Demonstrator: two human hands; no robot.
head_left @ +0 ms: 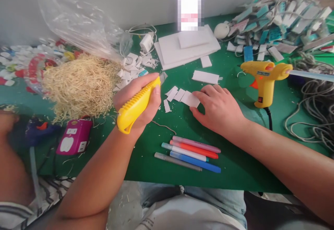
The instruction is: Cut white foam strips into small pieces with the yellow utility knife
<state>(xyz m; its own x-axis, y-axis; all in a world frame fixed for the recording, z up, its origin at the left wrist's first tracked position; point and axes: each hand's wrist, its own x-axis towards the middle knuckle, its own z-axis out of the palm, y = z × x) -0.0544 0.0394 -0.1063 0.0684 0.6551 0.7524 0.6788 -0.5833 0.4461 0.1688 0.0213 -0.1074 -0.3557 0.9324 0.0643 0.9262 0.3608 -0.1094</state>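
My left hand (144, 101) is closed around a yellow utility knife (138, 104), its blade end pointing up and away from me. My right hand (217, 106) rests on the green table, thumb and fingertips at the right end of a small white foam board piece (190, 98). Just left of that piece lie several narrower cut white strips (172, 93). A larger white rectangle (205, 77) sits beyond my right hand. The knife is raised beside the strips and does not touch them.
Several markers (193, 155) lie in front. A yellow glue gun (263, 80) stands right, near tangled cord (308, 97) and a scrap heap (281, 24). Left are straw-like shavings (80, 84), a plastic bag (83, 21), a purple power socket (74, 136) and another person's arm (13, 160). White boards (167, 54) lie behind.
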